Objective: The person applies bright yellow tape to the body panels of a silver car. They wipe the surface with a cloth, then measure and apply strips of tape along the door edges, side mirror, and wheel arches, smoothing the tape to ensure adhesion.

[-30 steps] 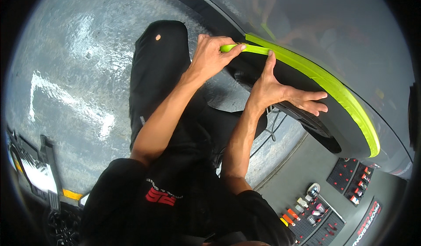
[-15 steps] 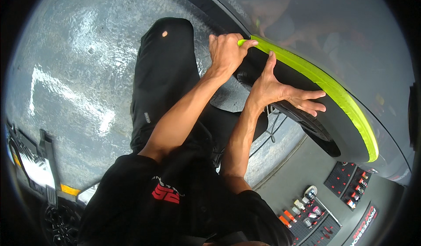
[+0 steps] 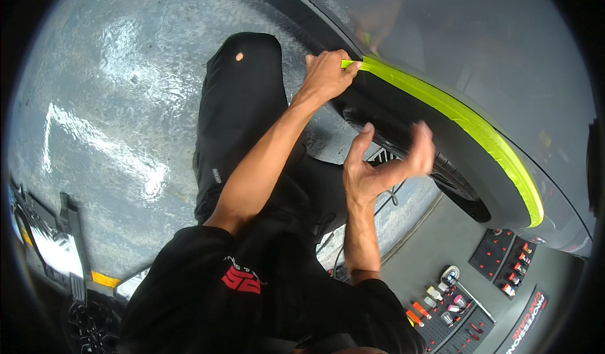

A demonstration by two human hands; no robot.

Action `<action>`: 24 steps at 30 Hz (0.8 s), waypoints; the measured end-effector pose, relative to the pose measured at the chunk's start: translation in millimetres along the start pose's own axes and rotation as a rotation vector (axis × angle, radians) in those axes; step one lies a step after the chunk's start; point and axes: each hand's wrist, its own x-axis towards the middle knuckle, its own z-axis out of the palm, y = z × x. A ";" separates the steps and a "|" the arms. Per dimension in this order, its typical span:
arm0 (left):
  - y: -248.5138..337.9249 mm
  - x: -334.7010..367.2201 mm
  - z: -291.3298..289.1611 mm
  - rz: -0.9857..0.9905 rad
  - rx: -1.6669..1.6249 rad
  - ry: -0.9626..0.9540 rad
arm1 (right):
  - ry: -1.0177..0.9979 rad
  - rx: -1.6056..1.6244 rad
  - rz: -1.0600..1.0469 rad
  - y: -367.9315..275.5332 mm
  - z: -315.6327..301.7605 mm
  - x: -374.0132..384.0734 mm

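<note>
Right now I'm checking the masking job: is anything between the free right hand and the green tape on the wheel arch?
Nothing visible. The right hand hangs open in front of the tyre, apart from the green tape; the left hand pinches its end.

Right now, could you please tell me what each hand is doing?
Left hand: closed, pinching the end of the yellow-green tape on the car's wheel arch.
Right hand: open, holding nothing, off the arch, blurred.
</note>
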 end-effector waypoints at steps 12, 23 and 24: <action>5.8 -20.6 25.1 0.200 0.001 0.423 | -0.970 -0.327 -0.056 38.4 65.1 32.1; 6.1 -10.1 17.5 0.021 -0.091 0.235 | -1.221 -0.635 -0.161 31.3 86.4 48.9; 7.3 -9.9 16.5 -0.001 -0.096 0.225 | -1.239 -0.653 -0.166 31.3 89.6 47.9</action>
